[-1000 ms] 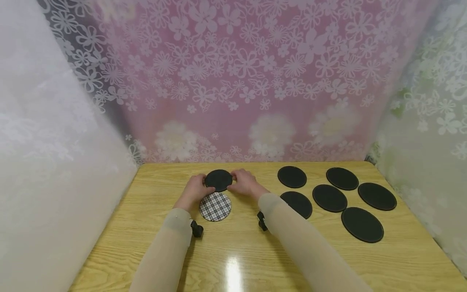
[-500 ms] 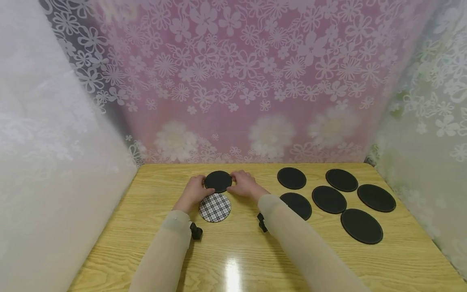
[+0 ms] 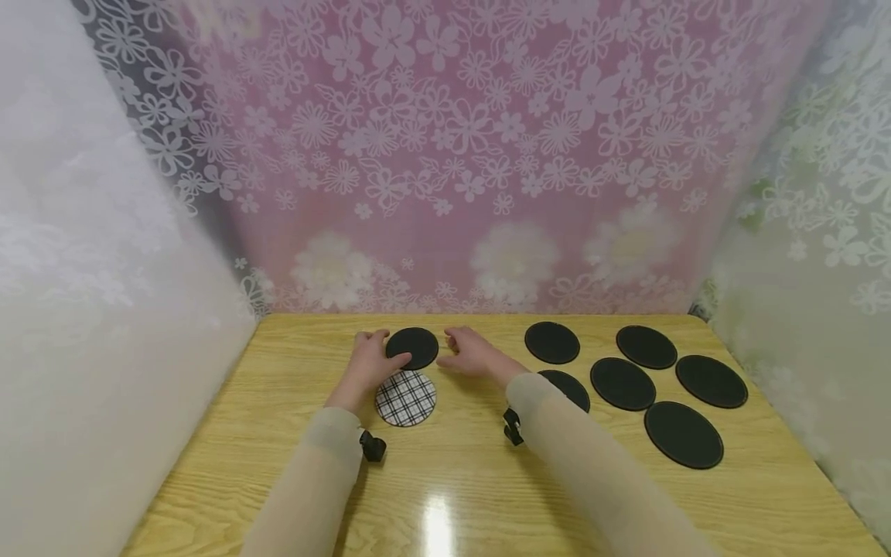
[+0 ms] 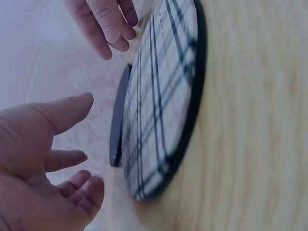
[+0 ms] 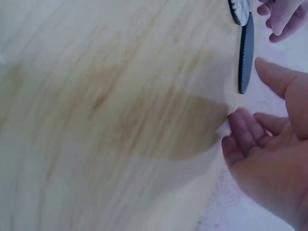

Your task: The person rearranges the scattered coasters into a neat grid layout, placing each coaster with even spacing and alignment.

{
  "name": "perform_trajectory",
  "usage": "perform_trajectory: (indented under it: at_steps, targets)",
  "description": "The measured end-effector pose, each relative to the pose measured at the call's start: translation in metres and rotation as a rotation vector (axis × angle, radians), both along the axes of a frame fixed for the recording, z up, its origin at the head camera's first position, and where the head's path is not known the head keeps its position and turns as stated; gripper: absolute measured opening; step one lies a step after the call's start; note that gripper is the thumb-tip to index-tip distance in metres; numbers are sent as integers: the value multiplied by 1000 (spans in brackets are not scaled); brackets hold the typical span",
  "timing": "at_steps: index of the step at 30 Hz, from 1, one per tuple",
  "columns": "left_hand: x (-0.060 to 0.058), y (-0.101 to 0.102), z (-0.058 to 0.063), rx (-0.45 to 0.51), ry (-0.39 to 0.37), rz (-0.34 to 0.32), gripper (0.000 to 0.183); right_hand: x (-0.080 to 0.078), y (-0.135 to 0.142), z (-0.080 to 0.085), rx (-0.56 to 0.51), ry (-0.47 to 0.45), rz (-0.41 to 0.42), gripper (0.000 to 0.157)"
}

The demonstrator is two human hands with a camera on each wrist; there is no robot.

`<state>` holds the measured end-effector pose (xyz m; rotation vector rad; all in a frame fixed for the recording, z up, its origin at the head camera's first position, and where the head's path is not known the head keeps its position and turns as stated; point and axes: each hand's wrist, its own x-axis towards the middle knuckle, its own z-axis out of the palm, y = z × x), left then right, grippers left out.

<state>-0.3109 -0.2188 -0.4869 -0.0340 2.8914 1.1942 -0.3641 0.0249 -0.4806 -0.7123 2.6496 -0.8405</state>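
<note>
A round black coaster (image 3: 412, 348) lies flat near the back of the table, touching or nearly touching a white plaid coaster (image 3: 406, 398) just in front of it. My left hand (image 3: 367, 362) is at the black coaster's left side, thumb over its front edge in the head view. In the left wrist view that hand (image 4: 53, 159) appears apart from both coasters, fingers loosely bent. To the right, my right hand (image 3: 473, 353) hovers a short gap from the black coaster, holding nothing. The plaid coaster (image 4: 161, 101) shows a dark rim in the left wrist view.
On the right side of the wooden table (image 3: 278, 464) lie several more black coasters, including one at the back (image 3: 552, 343) and one nearest the front (image 3: 684, 435). My right forearm partly covers another coaster (image 3: 567, 389). Flowered curtains (image 3: 445, 155) enclose the back and sides.
Both hands had their fingers at the black coaster's edges. The right hand has let go and drawn off to the right; the left has eased slightly away. The coaster stays put.
</note>
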Motion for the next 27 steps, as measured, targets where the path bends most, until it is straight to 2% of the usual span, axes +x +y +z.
perform_trajectory:
  at_steps: [5,11,17,27]
  targets:
    - [8,15,10,-60,67,29,79,11,14,8,106,87,-61,79]
    - [16,35,16,-96,73,3,82,26,35,11,170,122,-120,89]
    - [21,55,16,-132,116,-53,80,39,55,15,190,186,-133,93]
    - [32,83,17,-157,161,-124,78,68,101,16,126,257,-146,90]
